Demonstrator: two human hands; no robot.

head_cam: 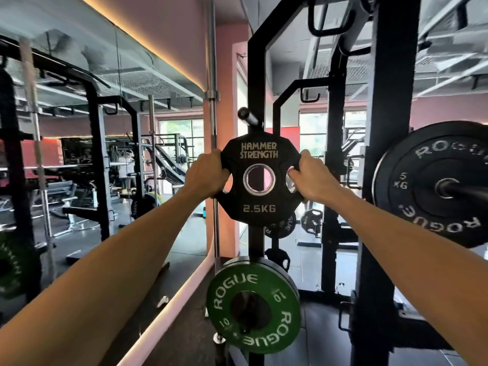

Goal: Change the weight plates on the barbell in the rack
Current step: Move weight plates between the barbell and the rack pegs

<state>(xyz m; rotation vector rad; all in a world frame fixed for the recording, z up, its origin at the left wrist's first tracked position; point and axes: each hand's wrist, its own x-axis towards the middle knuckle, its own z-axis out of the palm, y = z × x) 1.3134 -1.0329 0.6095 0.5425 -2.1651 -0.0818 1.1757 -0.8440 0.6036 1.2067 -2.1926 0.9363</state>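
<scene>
A black 2.5 kg plate [258, 207] marked HAMMER STRENGTH is held up in front of the rack's storage post [255, 75]. My left hand [207, 174] grips its left edge and my right hand [309, 178] grips its right edge, with fingers hooked through the grip holes. An empty storage peg [247, 116] juts out just above the plate. At the right, a black 5 kg ROGUE plate [433, 220] sits on the barbell sleeve [464, 191] in the rack.
A green 10 kg ROGUE plate [253, 307] hangs on a lower peg below the held plate. A thick black rack upright [383, 180] stands between the storage post and the barbell. A mirror wall [92, 154] fills the left, with an upright bar [214, 128] beside it.
</scene>
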